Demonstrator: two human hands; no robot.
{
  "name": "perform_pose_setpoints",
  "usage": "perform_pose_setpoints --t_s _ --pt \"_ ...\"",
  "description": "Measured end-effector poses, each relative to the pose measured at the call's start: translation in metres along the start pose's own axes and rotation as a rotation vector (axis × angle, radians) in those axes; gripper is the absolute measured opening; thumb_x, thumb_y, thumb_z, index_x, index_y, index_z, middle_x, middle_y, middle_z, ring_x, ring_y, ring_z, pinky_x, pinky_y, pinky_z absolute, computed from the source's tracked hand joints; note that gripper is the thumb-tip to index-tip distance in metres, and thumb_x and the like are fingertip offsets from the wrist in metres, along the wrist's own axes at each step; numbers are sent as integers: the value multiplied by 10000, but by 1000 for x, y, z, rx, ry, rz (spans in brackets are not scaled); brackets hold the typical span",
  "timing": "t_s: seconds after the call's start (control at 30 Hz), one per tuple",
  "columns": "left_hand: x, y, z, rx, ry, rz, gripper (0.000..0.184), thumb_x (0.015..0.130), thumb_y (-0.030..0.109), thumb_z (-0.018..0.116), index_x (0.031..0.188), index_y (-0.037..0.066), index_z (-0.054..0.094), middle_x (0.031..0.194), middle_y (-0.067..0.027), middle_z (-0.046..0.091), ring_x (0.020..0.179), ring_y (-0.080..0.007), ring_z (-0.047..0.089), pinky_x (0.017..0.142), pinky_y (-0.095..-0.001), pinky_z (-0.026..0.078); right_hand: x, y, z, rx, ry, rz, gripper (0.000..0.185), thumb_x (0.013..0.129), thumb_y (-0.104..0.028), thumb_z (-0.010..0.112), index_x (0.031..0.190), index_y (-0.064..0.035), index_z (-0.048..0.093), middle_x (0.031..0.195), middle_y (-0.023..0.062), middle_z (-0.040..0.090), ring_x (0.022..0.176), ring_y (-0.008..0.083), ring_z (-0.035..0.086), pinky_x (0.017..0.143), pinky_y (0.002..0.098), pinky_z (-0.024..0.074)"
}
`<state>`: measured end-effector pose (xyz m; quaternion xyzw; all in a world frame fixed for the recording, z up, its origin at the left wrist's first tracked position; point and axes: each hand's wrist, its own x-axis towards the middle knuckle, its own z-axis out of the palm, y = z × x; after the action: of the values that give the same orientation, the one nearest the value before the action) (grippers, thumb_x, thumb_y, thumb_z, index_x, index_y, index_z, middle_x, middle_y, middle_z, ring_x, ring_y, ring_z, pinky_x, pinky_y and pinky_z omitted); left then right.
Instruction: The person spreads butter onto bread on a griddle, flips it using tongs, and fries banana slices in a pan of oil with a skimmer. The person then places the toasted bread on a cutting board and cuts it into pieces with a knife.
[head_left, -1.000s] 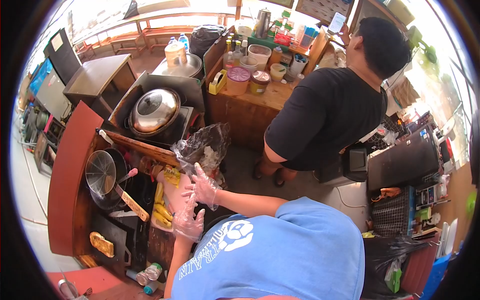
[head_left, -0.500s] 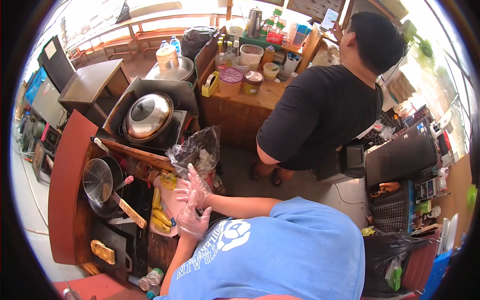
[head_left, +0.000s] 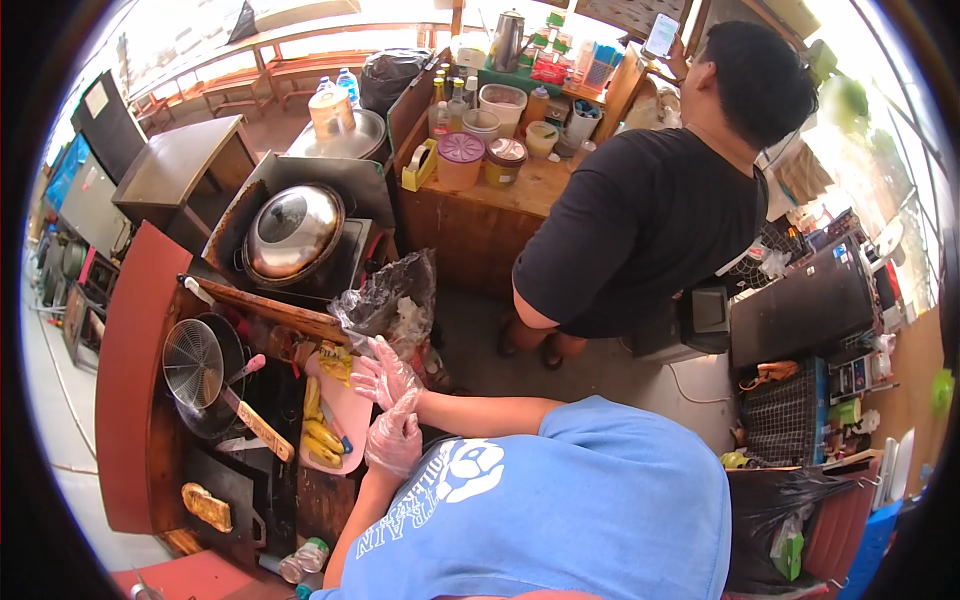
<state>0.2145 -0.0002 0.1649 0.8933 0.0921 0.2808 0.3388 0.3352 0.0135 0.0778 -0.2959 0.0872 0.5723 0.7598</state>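
Note:
Both of my hands wear clear plastic gloves. My right hand (head_left: pixel 388 376) is held out with its fingers stretched and apart, holding nothing. Against its wrist, my left hand (head_left: pixel 394 442) is closed, pinching the cuff of the right glove. Just beyond them lies a pink cutting board (head_left: pixel 350 411) with peeled bananas (head_left: pixel 320 440) and a yellow packet (head_left: pixel 335 362) on it. Beside the board's upper end is a crumpled clear plastic bag (head_left: pixel 390 300).
A slice of toasted bread (head_left: pixel 206 507) lies on a dark griddle (head_left: pixel 222 470). A wire skimmer (head_left: pixel 194 362) rests over a black pan (head_left: pixel 215 415). A lidded pot (head_left: pixel 295 235) sits on a stove. A person in black (head_left: pixel 650 230) stands nearby, holding a phone (head_left: pixel 660 35).
My left hand has closed in on the right wrist, its fingers now at the glove cuff. The right hand has shifted slightly left and down, fingers still stretched.

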Motion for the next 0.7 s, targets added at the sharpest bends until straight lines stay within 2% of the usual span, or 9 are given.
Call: perform_pose_setpoints --t_s 0.07,0.1,0.17,0.2,0.27,0.4,0.5,0.57,0.7 --pt "2 8 -7 -69 -45 -155 412 813 -8 631 1217 75 636 791 -161 647 668 -340 624 625 -437 510 4 3 -7 -54 1 -49 793 928 -704 435 1573 -303 207 1613 48 219 1238 260 482 1002 418 434" --pt "2 7 -7 -69 -45 -155 412 813 -8 631 1217 75 636 791 -161 647 668 -340 624 625 -437 510 5 4 -7 -54 1 -49 793 928 -704 435 1573 -303 207 1613 48 219 1238 260 482 1002 418 434" --pt "2 4 -8 -88 -53 -159 401 815 -11 622 1207 68 645 784 -159 647 666 -334 627 625 -430 512 7 5 -7 -115 101 -124 698 964 -667 369 1551 -295 296 1566 50 330 1231 229 489 1016 392 406" --pt "1 3 -8 -88 -53 -160 401 815 -11 622 1207 68 645 784 -159 647 666 -334 627 625 -430 512 11 8 -12 -116 101 -123 698 964 -667 369 1551 -295 296 1566 50 330 1231 229 489 1016 392 406" --pt "1 2 -10 -105 -87 -208 370 816 -10 616 1177 62 657 789 -166 650 683 -341 637 631 -433 517 19 13 -24 -135 94 -165 660 979 -628 378 1531 -267 347 1527 55 399 1211 221 509 1016 393 403" --pt "0 -1 -14 -115 -61 -155 333 810 -3 615 1134 54 661 809 -176 655 706 -352 646 642 -436 523 22 15 -32 -117 99 -186 631 982 -593 415 1502 -236 402 1502 48 438 1217 211 513 1009 398 409" --pt "-10 -17 -16 -77 -145 -200 305 807 8 617 1105 52 665 829 -179 656 724 -361 647 652 -443 523 20 14 -29 -90 161 -195 602 980 -552 462 1481 -218 436 1478 46 469 1215 212 520 1005 393 414" --pt "-15 -24 -20 -70 -158 -183 307 823 16 616 1124 43 669 724 -149 630 613 -273 618 619 -381 503 22 17 -31 -72 170 -179 596 969 -515 516 1470 -199 448 1468 52 479 1208 215 529 990 394 428" --pt "-19 -23 -36 -98 -113 -213 318 815 -6 618 1120 49 691 685 -128 609 581 -234 588 591 -361 487 18 18 -19 -116 231 -141 604 962 -488 546 1468 -174 447 1474 61 473 1201 227 540 981 396 443"
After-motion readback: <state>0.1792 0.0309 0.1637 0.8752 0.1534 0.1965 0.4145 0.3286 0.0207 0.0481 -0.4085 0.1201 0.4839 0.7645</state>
